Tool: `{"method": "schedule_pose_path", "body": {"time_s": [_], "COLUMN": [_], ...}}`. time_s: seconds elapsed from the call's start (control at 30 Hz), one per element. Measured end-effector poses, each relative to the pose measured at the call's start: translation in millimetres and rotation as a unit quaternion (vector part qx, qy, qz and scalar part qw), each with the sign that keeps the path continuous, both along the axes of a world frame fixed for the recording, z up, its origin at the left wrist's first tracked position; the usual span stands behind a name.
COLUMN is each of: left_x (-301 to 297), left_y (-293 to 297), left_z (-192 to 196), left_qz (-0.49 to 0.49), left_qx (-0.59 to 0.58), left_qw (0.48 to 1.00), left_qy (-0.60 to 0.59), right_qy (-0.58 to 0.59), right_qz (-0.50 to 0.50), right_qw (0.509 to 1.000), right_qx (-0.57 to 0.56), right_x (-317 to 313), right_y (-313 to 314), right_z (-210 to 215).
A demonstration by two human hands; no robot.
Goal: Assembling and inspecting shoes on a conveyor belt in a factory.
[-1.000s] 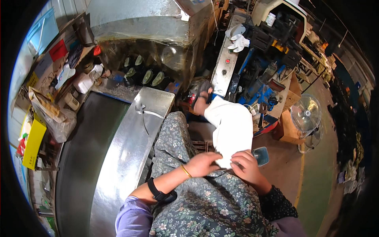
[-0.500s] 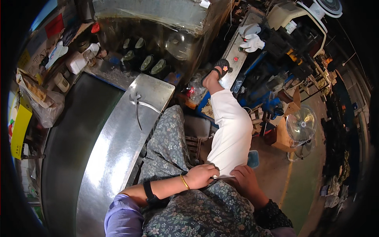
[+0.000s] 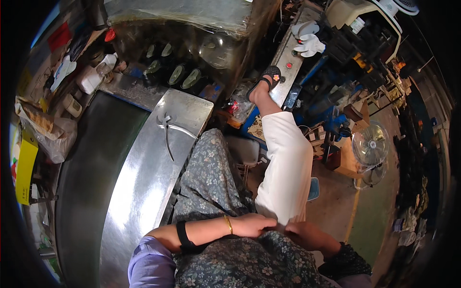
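My left hand (image 3: 254, 224) lies flat on the top of my white trouser leg (image 3: 285, 168). It has a gold bangle at the wrist and a black band further up the forearm. My right hand (image 3: 305, 234) rests just beside it at the edge of the flowered garment (image 3: 211, 182), fingers curled; its grip is hidden. The two hands almost touch. The white leg stretches away from me, and its foot in a black sandal (image 3: 266, 79) is propped on a grey machine panel (image 3: 288, 57).
A shiny steel table (image 3: 144, 192) runs along my left with metal tongs (image 3: 168, 132) on it. Bottles and jars (image 3: 173, 72) stand beyond. White gloves (image 3: 307, 41) lie on the machine. A floor fan (image 3: 370, 151) and a blue stool (image 3: 313, 188) are on the right.
The white leg has stretched out, and the sandalled foot now rests on the machine panel. Both hands have slid from the knee back toward my waist.
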State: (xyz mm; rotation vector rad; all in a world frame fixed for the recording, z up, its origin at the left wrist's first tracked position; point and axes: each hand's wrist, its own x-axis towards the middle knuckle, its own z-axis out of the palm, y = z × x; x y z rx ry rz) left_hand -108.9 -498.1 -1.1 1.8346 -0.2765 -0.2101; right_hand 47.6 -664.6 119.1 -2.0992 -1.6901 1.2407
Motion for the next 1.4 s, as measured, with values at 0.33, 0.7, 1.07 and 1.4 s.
{"method": "schedule_pose_path", "body": {"time_s": [0.33, 0.7, 1.07, 1.4], "left_x": [-10, 51, 33, 30], "left_y": [15, 61, 54, 67], "left_z": [-41, -88, -75, -45], "left_qz": [0.214, 0.415, 0.469, 0.473], "left_qx": [-0.107, -0.346, -0.306, -0.112], "left_qw": [0.97, 0.795, 0.824, 0.87], "left_qy": [0.033, 0.275, 0.08, -0.08], "right_qy": [0.099, 0.544, 0.376, 0.121], "right_qz": [-0.028, -0.516, -0.254, -0.273], "right_qw": [0.969, 0.66, 0.884, 0.873], "right_qx": [0.227, 0.055, -0.115, 0.386], "right_x": [18, 95, 132, 66], "right_y": [22, 48, -36, 92], "right_z": [-43, -231, -173, -91]}}
